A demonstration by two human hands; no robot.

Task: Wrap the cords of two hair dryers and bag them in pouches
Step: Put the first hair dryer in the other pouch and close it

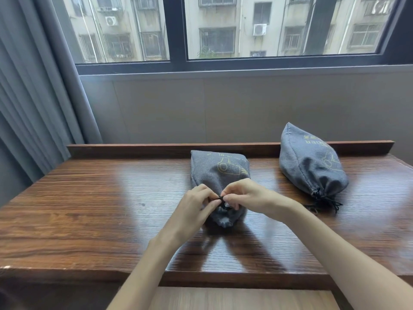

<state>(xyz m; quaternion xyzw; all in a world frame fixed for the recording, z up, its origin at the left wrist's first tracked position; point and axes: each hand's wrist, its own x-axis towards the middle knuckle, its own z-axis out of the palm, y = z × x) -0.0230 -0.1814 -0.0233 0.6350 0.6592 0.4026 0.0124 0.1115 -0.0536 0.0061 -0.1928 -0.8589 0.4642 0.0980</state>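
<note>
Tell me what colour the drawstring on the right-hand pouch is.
Black, seen in the head view: the drawstring trails from the grey pouch.

Soft daylight enters through the window (223, 27); scene evenly bright. Broad glare patches on the glossy wooden table (89, 209), with faint forearm shadows on it. Wide-angle distortion bends the edges; focus sharp.

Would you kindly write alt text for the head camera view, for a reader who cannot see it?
Both hands, left hand and right hand, pinch the black drawstring of a grey pouch lying on a wooden table. A second grey pouch, cinched shut, lies to the right below a window.
</note>
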